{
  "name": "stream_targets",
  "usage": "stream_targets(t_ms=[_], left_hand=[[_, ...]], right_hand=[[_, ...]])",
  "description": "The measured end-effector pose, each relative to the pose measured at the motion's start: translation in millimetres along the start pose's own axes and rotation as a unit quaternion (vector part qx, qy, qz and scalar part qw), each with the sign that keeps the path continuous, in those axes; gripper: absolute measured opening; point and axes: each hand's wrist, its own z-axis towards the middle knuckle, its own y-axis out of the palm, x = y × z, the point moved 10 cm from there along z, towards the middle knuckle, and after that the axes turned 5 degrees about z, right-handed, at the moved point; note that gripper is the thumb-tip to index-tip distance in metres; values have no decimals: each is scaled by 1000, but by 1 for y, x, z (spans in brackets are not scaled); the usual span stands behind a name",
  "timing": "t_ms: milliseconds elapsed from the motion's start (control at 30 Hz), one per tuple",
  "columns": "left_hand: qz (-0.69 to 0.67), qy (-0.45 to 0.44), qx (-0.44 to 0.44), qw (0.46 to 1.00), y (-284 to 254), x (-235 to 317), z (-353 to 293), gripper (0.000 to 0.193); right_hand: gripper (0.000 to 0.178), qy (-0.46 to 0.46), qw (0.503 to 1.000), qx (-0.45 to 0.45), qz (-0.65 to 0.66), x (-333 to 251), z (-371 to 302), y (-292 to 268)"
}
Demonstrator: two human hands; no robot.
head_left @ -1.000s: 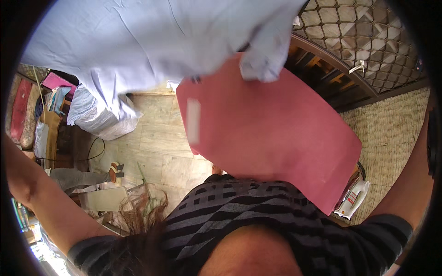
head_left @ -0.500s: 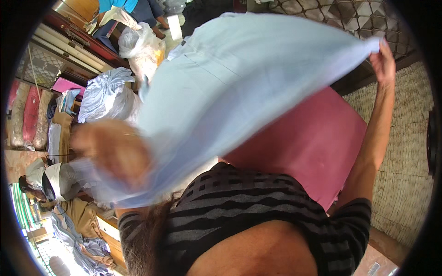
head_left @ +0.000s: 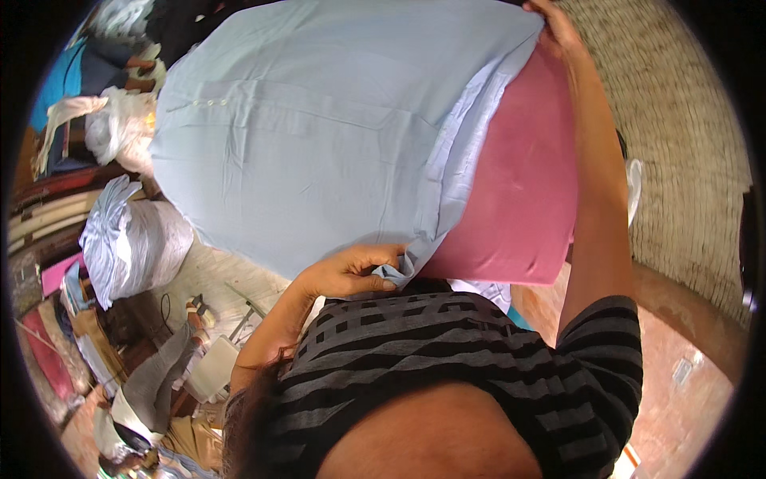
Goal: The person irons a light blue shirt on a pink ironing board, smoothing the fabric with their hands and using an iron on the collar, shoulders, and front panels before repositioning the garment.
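A light blue button-placket shirt (head_left: pixel 279 160) lies spread over a pink cloth-covered surface (head_left: pixel 519 191), which shows along the right side. Its small pale buttons run along a line toward the left. Close to my body, my left hand (head_left: pixel 355 270) pinches a bunched corner of the hem. My right hand (head_left: pixel 556 25) reaches to the far right, its fingers closed on the shirt's other corner. Between my hands the hem edge is folded, showing a paler underside. The tips of the right fingers are partly cut off at the picture's top.
Left of the shirt stands a white sack (head_left: pixel 163 239) topped with light blue cloth. Beyond it are a plastic bag (head_left: pixel 120 132) and a seated person in a blue top (head_left: pixel 60 84). A woven mat (head_left: pixel 670 120) lies at the right. Grey cloth (head_left: pixel 155 387) shows at the lower left.
The shirt was lifted and billowing; now it lies mostly flat on the pink surface. My left hand, blurred before, has come right, close to my body. The view has shifted too.
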Motion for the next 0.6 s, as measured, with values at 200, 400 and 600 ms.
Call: stream_targets(t_ms=[200,400,600], left_hand=[[134,12,-26,991,36,4,48,12],[151,-61,-55,985,69,-21,105,27],[524,158,246,800,-43,59,68,33]], right_hand=[[10,-217,871,94,-431,-59,-25,22],[26,-367,741,203,-524,-26,-51,-34],[34,-385,725,264,-507,24,-188,20]])
